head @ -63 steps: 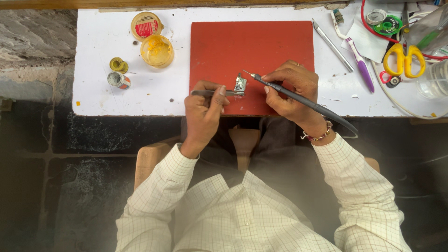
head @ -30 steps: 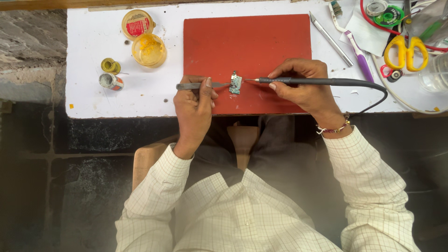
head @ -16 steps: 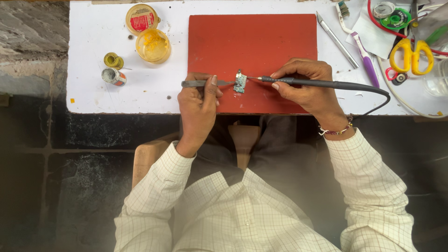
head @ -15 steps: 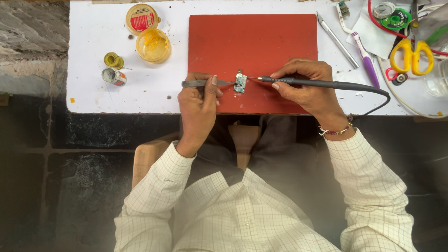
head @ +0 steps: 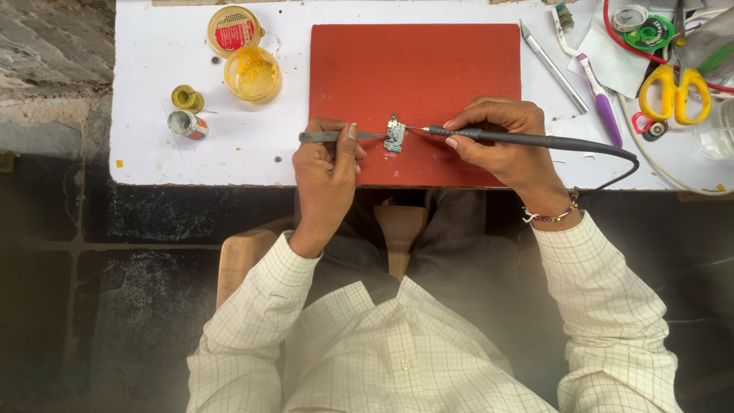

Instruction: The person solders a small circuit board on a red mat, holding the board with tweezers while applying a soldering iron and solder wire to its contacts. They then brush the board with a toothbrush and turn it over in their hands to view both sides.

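- The left hand [head: 327, 170] grips a pair of slim grey metal tweezers [head: 336, 137] between thumb and fingers; the tweezers lie level, tips pointing right.
- The tweezer tips meet the left edge of a small green rectangular circuit board [head: 394, 135]; whether they pinch it or only press against it cannot be told.
- The circuit board lies on a flat red rectangular work mat [head: 417, 73], close to the mat's near edge and between the two hands.
- The right hand [head: 501, 140] holds a slender black soldering iron [head: 527, 141] in a pen grip, fingers closed around the front of the handle.
- The iron's thin metal tip points left and reaches the right edge of the circuit board.
- A black cable runs from the rear of the iron to the right, then curves down over the table edge.
- The mat rests on a white tabletop [head: 160, 145].
- Left of the mat: an open round yellow tin [head: 253, 74] with its red-labelled lid [head: 233, 30] just behind it, and two small round pots [head: 186, 111], one yellow, one grey.
- Right of the mat: a grey metal craft knife [head: 553, 66], a white and purple toothbrush [head: 592, 82], and yellow-handled scissors [head: 676, 93].
- Both forearms wear white checked sleeves; a beaded bracelet [head: 552, 217] sits on the right wrist.
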